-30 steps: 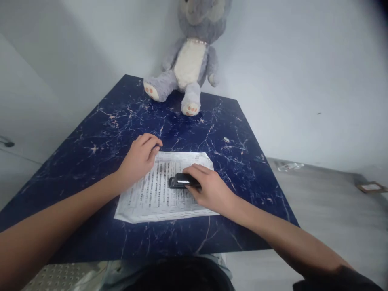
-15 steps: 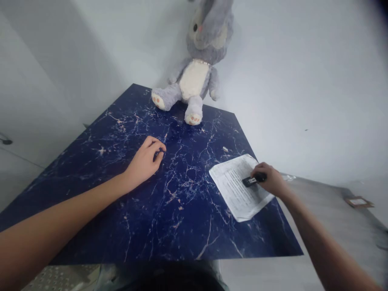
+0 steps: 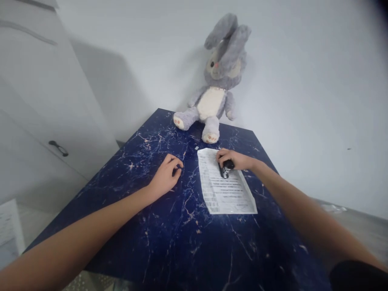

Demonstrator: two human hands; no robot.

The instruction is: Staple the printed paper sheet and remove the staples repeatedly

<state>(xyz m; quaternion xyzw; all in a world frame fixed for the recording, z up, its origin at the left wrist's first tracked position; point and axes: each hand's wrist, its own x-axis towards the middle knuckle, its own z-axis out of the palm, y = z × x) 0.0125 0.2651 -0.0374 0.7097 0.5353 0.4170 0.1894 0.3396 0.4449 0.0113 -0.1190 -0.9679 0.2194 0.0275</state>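
With our right hand point(image 3: 235, 159), we grip a black stapler point(image 3: 224, 172) over the printed sheet point(image 3: 228, 197), our left hand point(image 3: 166, 176) loosely curled beside that sheet, a plush rabbit point(image 3: 212, 102) beyond.

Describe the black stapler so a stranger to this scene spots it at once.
Find the dark blue marbled table with the grey plush rabbit at its far end. In front of the rabbit lies printed paper, and over it the right hand grips the black stapler. Unlike the white paper around it, it is black with a shiny part.
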